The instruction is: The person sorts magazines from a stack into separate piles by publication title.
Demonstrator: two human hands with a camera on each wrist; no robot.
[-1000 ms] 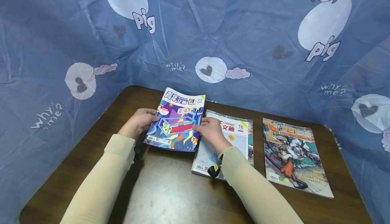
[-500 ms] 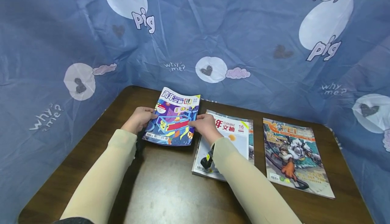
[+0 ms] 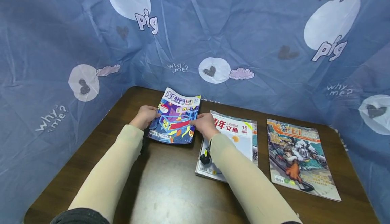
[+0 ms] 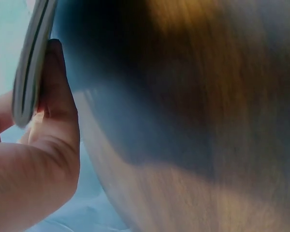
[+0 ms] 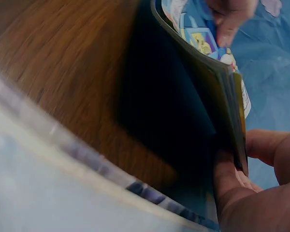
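In the head view, both hands hold a magazine (image 3: 176, 117) with a purple and blue cartoon cover. My left hand (image 3: 144, 117) pinches its left edge, thumb on the cover and fingers underneath. At the right edge, my right hand (image 3: 206, 125) grips it the same way. The left wrist view shows the thick edge of the magazine (image 4: 31, 67) between thumb and fingers. Seen from the right wrist, the magazine (image 5: 198, 63) is tilted, with a dark gap between its underside and the table. Below the right forearm lies a stack topped by a white magazine (image 3: 240, 142), partly hidden.
Another magazine (image 3: 301, 159) with a cartoon figure on its cover lies alone on the right. The dark wooden table (image 3: 170, 186) has rounded corners. A blue printed cloth (image 3: 182, 31) hangs behind it and along both sides.
Both hands have shifted the purple magazine slightly left and it looks a little lower. The right hand has moved left with it. The stack and the magazine on the right stay put.
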